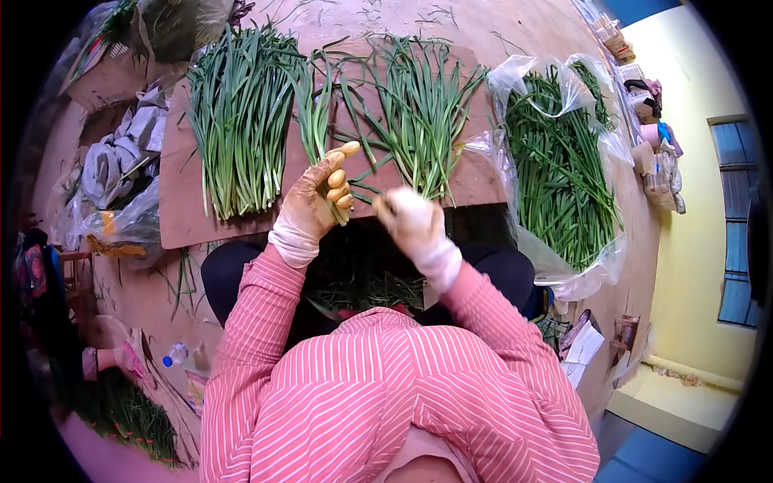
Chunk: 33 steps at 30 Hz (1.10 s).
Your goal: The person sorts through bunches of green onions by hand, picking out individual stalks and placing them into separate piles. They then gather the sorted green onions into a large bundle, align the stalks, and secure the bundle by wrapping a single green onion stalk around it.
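Observation:
My left hand (pixel 318 197), in a stained pale glove, is closed around a small bunch of garlic chives (pixel 314 113). Their leaves point away from me and the pale stem ends come out below my fingers. Just to the right, my gloved right hand (pixel 412 225) is blurred, with its fingers curled in; whatever they pinch, if anything, is hidden. A thick pile of chives (pixel 245 121) lies on the brown board (pixel 181 217) left of the held bunch. A looser pile (pixel 419 113) spreads on the board beyond my right hand.
At right, an open clear plastic bag (pixel 616 233) is full of chives. Crumpled grey cloth and plastic (pixel 113 169) lie left of the board. A bottle with a blue cap (pixel 175 354) and banded bundles of chives (pixel 133 414) are at lower left. A yellow wall (pixel 684 105) stands at right.

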Each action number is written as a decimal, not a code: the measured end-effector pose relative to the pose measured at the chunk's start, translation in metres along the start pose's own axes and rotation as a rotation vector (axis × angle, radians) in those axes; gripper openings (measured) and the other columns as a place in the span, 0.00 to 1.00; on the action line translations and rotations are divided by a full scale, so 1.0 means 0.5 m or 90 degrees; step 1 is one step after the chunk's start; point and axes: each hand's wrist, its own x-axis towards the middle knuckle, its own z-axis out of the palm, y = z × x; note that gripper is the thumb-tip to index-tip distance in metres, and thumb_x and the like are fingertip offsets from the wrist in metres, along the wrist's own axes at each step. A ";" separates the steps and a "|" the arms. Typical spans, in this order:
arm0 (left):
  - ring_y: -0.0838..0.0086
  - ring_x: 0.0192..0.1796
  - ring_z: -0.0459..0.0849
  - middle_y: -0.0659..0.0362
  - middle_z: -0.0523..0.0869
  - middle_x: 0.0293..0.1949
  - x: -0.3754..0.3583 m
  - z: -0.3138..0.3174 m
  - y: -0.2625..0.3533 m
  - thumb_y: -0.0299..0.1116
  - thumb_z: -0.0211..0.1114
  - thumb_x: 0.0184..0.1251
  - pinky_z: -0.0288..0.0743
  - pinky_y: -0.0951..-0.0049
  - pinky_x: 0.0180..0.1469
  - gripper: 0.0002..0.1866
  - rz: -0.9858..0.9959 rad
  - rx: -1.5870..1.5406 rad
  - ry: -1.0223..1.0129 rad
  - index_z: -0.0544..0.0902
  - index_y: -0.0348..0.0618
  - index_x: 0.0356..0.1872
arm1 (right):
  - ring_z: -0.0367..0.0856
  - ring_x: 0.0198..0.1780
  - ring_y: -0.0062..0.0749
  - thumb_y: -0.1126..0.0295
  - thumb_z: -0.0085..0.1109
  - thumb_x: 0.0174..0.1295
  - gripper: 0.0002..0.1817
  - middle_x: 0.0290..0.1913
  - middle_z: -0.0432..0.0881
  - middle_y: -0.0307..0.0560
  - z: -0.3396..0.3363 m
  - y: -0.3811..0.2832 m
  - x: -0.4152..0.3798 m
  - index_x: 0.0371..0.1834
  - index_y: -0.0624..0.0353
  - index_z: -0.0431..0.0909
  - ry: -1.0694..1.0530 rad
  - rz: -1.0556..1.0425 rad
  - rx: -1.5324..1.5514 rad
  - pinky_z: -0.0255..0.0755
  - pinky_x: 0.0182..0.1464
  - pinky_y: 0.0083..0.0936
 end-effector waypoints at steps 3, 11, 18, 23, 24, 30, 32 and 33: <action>0.85 0.23 0.60 0.69 0.63 0.23 0.007 0.001 -0.005 0.35 0.55 0.70 0.57 0.83 0.28 0.22 0.002 0.029 0.030 0.70 0.35 0.61 | 0.80 0.36 0.44 0.58 0.63 0.55 0.13 0.30 0.79 0.49 0.013 0.008 0.115 0.29 0.57 0.76 0.023 0.041 -0.096 0.73 0.36 0.37; 0.84 0.24 0.62 0.69 0.65 0.24 -0.008 0.011 0.016 0.38 0.55 0.70 0.60 0.82 0.30 0.22 0.024 0.074 0.024 0.71 0.36 0.60 | 0.74 0.24 0.41 0.76 0.55 0.46 0.05 0.20 0.72 0.49 0.053 -0.022 -0.011 0.17 0.56 0.71 -0.058 -0.163 0.228 0.65 0.24 0.33; 0.82 0.26 0.63 0.69 0.64 0.23 0.001 0.018 0.006 0.37 0.56 0.70 0.62 0.78 0.32 0.23 0.055 0.068 0.028 0.69 0.37 0.62 | 0.81 0.32 0.40 0.69 0.62 0.51 0.05 0.28 0.80 0.49 -0.005 0.043 -0.116 0.24 0.57 0.77 -0.394 0.004 -0.035 0.74 0.32 0.30; 0.84 0.23 0.59 0.70 0.59 0.22 0.016 0.002 -0.014 0.37 0.56 0.69 0.58 0.81 0.29 0.24 -0.001 0.078 0.002 0.69 0.37 0.63 | 0.79 0.29 0.45 0.60 0.64 0.54 0.14 0.25 0.77 0.50 -0.045 0.058 -0.002 0.24 0.58 0.74 0.090 0.093 -0.155 0.71 0.31 0.36; 0.85 0.23 0.59 0.71 0.59 0.22 0.019 0.002 -0.018 0.36 0.56 0.69 0.57 0.82 0.28 0.23 -0.011 0.066 0.007 0.69 0.38 0.62 | 0.78 0.29 0.46 0.58 0.64 0.53 0.16 0.25 0.77 0.50 -0.036 0.071 0.013 0.24 0.59 0.73 0.066 0.096 -0.202 0.71 0.32 0.38; 0.86 0.24 0.66 0.70 0.71 0.25 0.014 -0.006 -0.027 0.37 0.58 0.69 0.63 0.83 0.28 0.20 -0.049 0.160 0.092 0.74 0.39 0.58 | 0.81 0.33 0.43 0.57 0.65 0.53 0.15 0.29 0.80 0.50 -0.055 0.048 0.027 0.26 0.59 0.79 -0.011 0.259 -0.004 0.73 0.36 0.35; 0.86 0.25 0.72 0.66 0.80 0.33 0.011 -0.007 -0.038 0.38 0.60 0.67 0.68 0.85 0.28 0.18 -0.064 0.258 0.131 0.78 0.39 0.53 | 0.81 0.32 0.40 0.58 0.66 0.52 0.15 0.29 0.81 0.50 -0.086 -0.005 0.006 0.27 0.60 0.80 -0.036 0.262 0.113 0.74 0.36 0.31; 0.86 0.25 0.72 0.66 0.80 0.33 0.011 -0.004 -0.047 0.38 0.60 0.67 0.68 0.85 0.28 0.18 -0.068 0.258 0.131 0.78 0.39 0.53 | 0.81 0.31 0.39 0.59 0.67 0.52 0.14 0.29 0.81 0.50 -0.091 -0.026 -0.005 0.28 0.60 0.80 -0.051 0.238 0.159 0.74 0.35 0.29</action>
